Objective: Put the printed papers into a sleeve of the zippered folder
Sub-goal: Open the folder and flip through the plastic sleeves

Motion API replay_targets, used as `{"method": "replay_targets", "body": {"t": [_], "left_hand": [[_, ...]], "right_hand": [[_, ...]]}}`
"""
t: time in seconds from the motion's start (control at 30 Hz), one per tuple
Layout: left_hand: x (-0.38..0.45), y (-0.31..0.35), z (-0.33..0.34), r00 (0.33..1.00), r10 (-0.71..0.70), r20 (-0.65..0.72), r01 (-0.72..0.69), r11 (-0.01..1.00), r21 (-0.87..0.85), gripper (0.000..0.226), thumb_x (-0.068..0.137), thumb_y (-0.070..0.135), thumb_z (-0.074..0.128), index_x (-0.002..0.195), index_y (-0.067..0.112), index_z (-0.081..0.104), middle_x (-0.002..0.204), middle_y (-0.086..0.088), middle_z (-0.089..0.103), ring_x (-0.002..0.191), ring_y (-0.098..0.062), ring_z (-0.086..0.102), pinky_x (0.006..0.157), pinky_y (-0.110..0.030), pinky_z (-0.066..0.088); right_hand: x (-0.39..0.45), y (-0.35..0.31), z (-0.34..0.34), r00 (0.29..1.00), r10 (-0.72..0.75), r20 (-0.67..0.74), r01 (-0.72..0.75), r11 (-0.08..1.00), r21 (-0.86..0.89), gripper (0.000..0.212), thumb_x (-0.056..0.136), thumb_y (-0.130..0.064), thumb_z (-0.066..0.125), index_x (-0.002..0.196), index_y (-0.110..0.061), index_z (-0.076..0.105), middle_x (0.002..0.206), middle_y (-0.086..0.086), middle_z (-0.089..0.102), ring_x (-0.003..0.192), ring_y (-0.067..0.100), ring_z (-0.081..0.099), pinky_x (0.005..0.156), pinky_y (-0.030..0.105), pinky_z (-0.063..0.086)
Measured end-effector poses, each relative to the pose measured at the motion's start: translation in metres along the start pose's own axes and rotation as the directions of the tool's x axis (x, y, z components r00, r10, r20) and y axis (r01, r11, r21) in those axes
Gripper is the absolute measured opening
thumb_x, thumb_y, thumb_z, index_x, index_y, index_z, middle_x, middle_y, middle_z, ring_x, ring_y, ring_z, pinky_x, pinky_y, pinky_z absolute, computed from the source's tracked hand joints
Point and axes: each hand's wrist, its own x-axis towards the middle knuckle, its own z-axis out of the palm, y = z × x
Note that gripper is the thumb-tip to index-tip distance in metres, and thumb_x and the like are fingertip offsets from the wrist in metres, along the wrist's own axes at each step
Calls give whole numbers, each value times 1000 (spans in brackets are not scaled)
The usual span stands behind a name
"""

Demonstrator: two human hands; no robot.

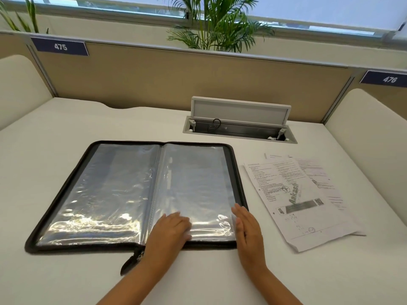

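So the zippered folder (136, 194) is lying wide open in the middle of the frame on the white desk (66, 133), spine running from the near edge toward the upper part of the picture, so the spread's long axis goes left-right. Clear plastic sleeves (193, 183) are showing on both halves, lots of glare, can't really tell how many there are.

The printed papers (301, 194) sit just right of the folder, not touching it, fanned a bit and tilted, long side running from lower right up toward upper left. Text is too small to read apart from a big slanted logo word.

Left hand (170, 230) rests flat on the lower part of the right-hand sleeve, fingers relaxed, holding nothing. Right hand (246, 225) is at the folder's lower right edge, fingers straight and together; can't tell if it's lifting a sleeve edge. Both forearms are cut off at the bottom.

A zipper pull (132, 260) sticks out at the near edge.
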Motion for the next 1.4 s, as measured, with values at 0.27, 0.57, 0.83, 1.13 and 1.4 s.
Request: {"method": "replay_targets", "body": {"t": [0.27,0.57,0.83,1.13,1.4], "left_hand": [[30,3,26,920,-260,292,192,951,244,89,72,75,42,143,42,-2,149,15,-18,140,-23,-20,108,-59,-9],[30,5,27,927,-287,240,222,938,265,53,88,63,18,138,47,25,155,14,10,143,-23,-7,108,-61,-7],[36,9,2,881,-401,251,472,779,-413,38,99,31,23,133,31,42,142,2,44,142,-11,10,111,-37,-14],[12,-11,-51,792,-610,-26,316,445,-838,40,97,36,27,123,23,55,127,-2,58,118,-20,52,95,-35,41],[-18,-60,-80,605,-789,-104,207,282,-937,32,100,32,27,107,23,57,107,8,67,95,-10,65,82,-35,54]], "right_hand": [[2,1,0,990,116,84,-115,993,-14,31,98,-17,39,118,-22,62,132,-11,51,131,9,39,114,35,26],[4,2,1,987,126,104,-121,991,-53,31,98,-19,39,117,-20,64,134,-11,50,131,5,36,115,34,21],[2,-1,-1,985,165,45,-168,983,75,31,97,-20,39,120,-22,59,132,-16,45,132,7,37,113,36,30],[3,5,2,990,128,52,-126,991,-39,27,96,-16,46,119,-20,61,139,-10,43,135,7,32,115,41,26],[4,10,5,974,94,207,-33,960,-278,44,90,-48,49,131,-31,48,147,-20,17,140,3,11,115,31,1]]}}
